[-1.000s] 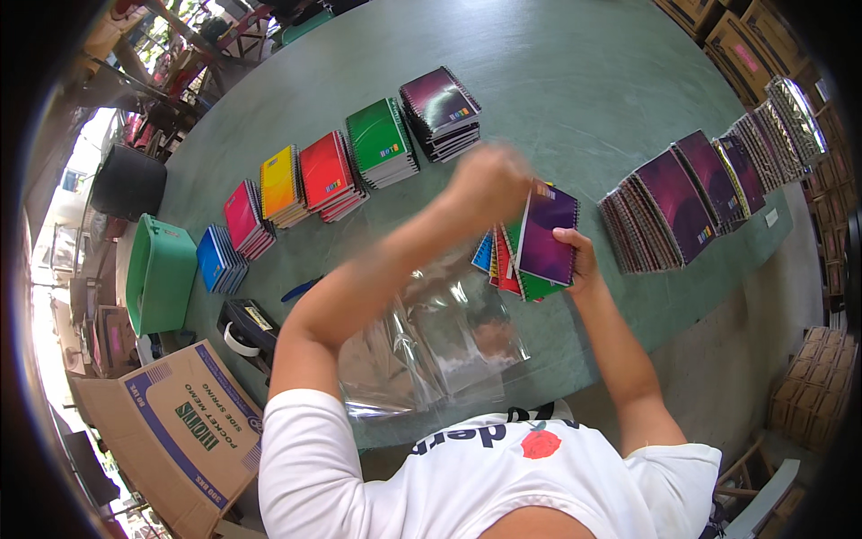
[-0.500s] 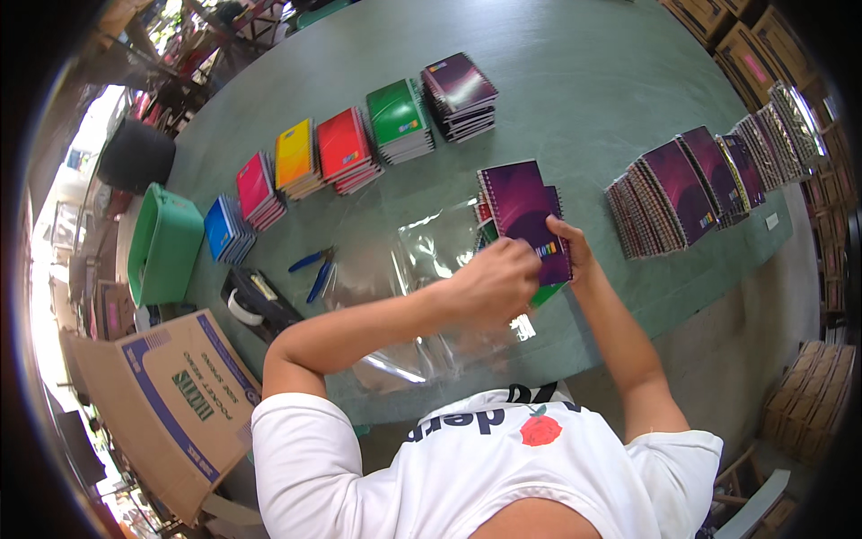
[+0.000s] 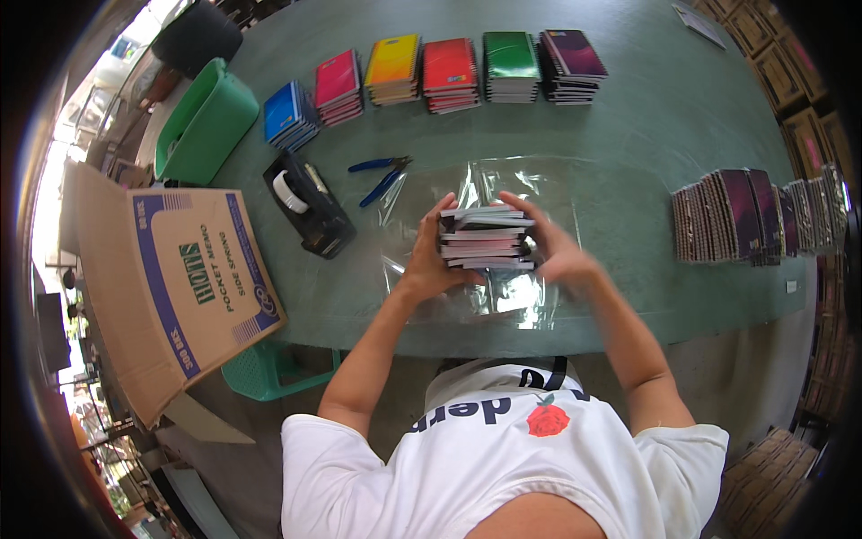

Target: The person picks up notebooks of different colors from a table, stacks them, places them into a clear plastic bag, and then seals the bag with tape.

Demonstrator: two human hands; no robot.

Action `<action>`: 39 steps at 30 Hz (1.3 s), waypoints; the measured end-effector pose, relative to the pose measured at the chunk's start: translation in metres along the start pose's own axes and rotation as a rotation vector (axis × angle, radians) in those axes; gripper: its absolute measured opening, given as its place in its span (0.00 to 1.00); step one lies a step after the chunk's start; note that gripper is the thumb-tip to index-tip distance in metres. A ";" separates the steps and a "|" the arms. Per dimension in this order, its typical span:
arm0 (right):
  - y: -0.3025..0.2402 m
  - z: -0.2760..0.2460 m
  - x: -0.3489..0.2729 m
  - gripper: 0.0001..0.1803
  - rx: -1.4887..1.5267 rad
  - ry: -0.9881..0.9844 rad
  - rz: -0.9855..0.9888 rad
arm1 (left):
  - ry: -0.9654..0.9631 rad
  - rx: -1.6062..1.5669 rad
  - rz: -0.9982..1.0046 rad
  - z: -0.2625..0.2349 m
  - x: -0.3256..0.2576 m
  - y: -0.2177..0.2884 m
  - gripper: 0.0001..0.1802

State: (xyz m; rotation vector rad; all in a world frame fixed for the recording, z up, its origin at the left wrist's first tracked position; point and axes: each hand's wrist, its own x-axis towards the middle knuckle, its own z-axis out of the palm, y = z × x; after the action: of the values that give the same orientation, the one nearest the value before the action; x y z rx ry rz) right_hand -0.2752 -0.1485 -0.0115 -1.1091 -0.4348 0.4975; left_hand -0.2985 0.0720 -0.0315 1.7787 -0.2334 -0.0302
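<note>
A second ago the bare right hand (image 3: 558,251) had a loose fan of coloured notebooks, with the left arm swung across. Now that fan's gone, and what I see is a chunky block of small notebooks with pale page edges (image 3: 487,238), held between both hands at the near middle of the green table (image 3: 628,135). It's over the crinkly clear plastic sheet (image 3: 521,305); can't tell if it's actually resting on it.

The bare left hand (image 3: 429,262) has its fingers and thumb curled partway around the block's left side, so that one's got hold of it. The right hand is half open, cupped around the right side, but it's motion-blurred, so no idea how firmly it's gripping, if at all.

My read: the collecting part has given way to squaring up the edges, which still look a bit uneven to me.

The blue-handled metal cutters (image 3: 382,188) lie spread open left of the sheet, with the black tape dispenser (image 3: 310,205) further left. Far side has the row of colour-sorted notebook stacks (image 3: 450,74), and a packed row of dark purple spiral notebooks (image 3: 743,211) sits off to the right.
</note>
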 end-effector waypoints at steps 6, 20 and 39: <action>0.030 0.036 0.022 0.54 -0.212 0.330 -0.183 | -0.031 -0.117 -0.093 -0.012 -0.006 0.003 0.64; 0.058 0.046 0.021 0.64 -0.368 0.334 -0.267 | 0.149 -0.380 0.023 0.011 -0.030 -0.033 0.65; 0.098 0.013 -0.023 0.47 -0.082 0.371 0.000 | -0.085 0.287 0.249 0.014 -0.032 -0.053 0.44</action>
State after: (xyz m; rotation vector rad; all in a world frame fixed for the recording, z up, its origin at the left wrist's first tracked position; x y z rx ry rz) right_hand -0.3168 -0.1170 -0.0989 -1.2501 -0.1312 0.2665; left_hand -0.3242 0.0748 -0.0891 2.0231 -0.5411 0.1117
